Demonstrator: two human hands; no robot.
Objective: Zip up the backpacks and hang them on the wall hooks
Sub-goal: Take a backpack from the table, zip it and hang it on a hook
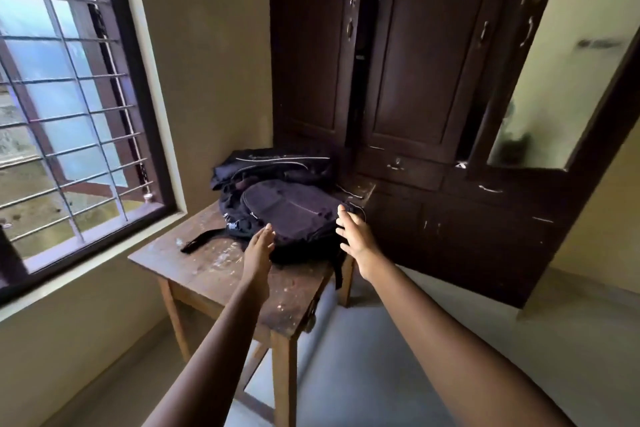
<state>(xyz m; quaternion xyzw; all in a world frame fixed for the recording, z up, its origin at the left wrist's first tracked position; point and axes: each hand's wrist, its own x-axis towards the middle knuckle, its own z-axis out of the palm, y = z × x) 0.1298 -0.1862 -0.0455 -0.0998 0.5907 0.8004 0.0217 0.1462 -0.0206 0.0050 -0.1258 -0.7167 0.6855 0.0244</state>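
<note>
Two dark backpacks lie on a small wooden table (207,274). The nearer backpack (294,211) lies flat with a strap trailing to the left. The farther backpack (277,163) lies behind it against the wall corner. My left hand (259,246) reaches out with straight fingers at the near backpack's front left edge. My right hand (353,236) is spread, fingers straight, at the backpack's right side. Neither hand holds anything. No wall hooks are in view.
A barred window (69,97) fills the left wall. A dark wooden wardrobe (398,80) stands right behind the table, one door slightly ajar. A mirror or opening (561,80) is at the right. Grey floor (363,357) lies open to the table's right.
</note>
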